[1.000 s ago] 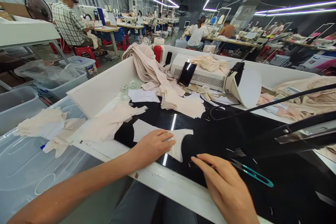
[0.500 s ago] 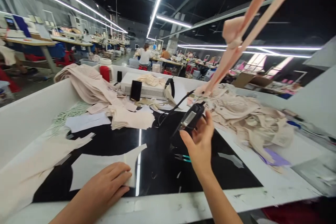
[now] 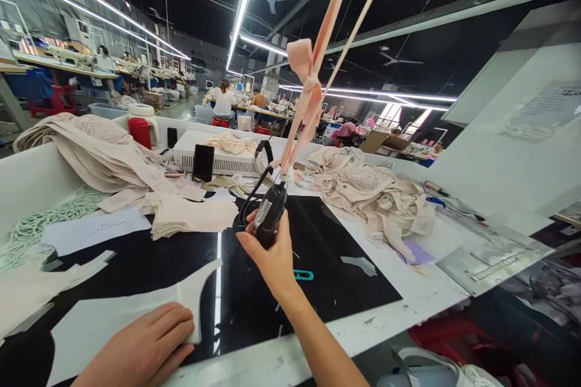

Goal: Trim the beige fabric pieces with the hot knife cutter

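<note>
Presently, right hand is wrapped around a black, elongated handheld tool with a shiny plate on its side. Thumb on near-left side, fingers curled behind the body; grip closed firmly on it. Tool held tilted above the glossy black board, its upper end tied to a knotted peach-pink fabric strap running up out of view. Black cable loops beside it, left. Lower end of tool hidden by the hand.

Left hand palm down, fingers close together and slightly bent, resting on a flat white cut piece with curved edges. Whether thumb and fingers pinch its edge: cannot tell. Piece lies on the board, near side, left of the tool and well apart from it; its narrow pointed corner reaches beyond the fingers.

Teal-handled snips on the board, just right of the right wrist, partly hidden. Beyond the white piece: stacked cream fabric cuttings; left of these, a white paper sheet with faint printing. Right of board: tangled heap of beige fabric.
</note>
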A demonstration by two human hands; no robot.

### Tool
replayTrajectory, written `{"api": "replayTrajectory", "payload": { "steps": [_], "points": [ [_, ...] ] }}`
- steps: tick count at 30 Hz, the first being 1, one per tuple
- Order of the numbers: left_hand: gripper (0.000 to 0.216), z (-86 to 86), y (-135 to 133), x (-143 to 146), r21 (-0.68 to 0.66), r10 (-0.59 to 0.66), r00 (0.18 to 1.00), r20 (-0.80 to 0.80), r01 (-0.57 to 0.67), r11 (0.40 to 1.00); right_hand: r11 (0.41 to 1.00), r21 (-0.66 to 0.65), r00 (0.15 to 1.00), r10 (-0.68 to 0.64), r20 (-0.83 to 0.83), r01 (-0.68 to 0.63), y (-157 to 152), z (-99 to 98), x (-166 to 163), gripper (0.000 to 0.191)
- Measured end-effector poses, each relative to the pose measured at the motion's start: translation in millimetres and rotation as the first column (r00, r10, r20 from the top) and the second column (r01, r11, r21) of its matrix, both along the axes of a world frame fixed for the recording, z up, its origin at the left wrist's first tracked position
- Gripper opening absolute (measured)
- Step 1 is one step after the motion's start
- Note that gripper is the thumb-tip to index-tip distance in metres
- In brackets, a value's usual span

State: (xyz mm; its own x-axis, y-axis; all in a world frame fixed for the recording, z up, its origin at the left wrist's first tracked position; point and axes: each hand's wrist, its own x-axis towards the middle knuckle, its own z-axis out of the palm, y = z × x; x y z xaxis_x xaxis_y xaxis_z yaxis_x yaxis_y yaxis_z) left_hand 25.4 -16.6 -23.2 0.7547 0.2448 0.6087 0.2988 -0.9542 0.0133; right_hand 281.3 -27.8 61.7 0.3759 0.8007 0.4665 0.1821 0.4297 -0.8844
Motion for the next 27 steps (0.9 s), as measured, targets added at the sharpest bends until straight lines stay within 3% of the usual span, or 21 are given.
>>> {"api": "replayTrajectory", "payload": {
  "steps": [3,8,15,27],
  "points": [
    [0.041,-0.9,-1.6,2.2,0.028,0.022,0.999,0.032,-0.023,0.999,0.993,0.055,0.991,0.108,-0.080,-0.103,-2.4,-6.9,-12.9,0.046],
    [0.046,2.8,-17.6,6.9,-0.153,0.108,0.994,-0.034,-0.112,0.982,0.981,0.109,0.970,0.175,-0.170,-0.158,-22.8,-11.9,-32.8,0.038],
    [0.030,-2.0,-22.8,12.8,-0.319,0.133,0.991,-0.034,-0.137,0.938,0.953,0.237,0.923,0.253,-0.288,-0.188,-37.8,-19.4,-43.9,0.056],
    [0.023,-9.1,-24.0,16.3,-0.255,0.121,0.992,0.024,-0.111,0.961,0.956,0.264,0.927,0.206,-0.313,-0.123,-32.8,-27.9,-52.4,0.057]
  ]
}}
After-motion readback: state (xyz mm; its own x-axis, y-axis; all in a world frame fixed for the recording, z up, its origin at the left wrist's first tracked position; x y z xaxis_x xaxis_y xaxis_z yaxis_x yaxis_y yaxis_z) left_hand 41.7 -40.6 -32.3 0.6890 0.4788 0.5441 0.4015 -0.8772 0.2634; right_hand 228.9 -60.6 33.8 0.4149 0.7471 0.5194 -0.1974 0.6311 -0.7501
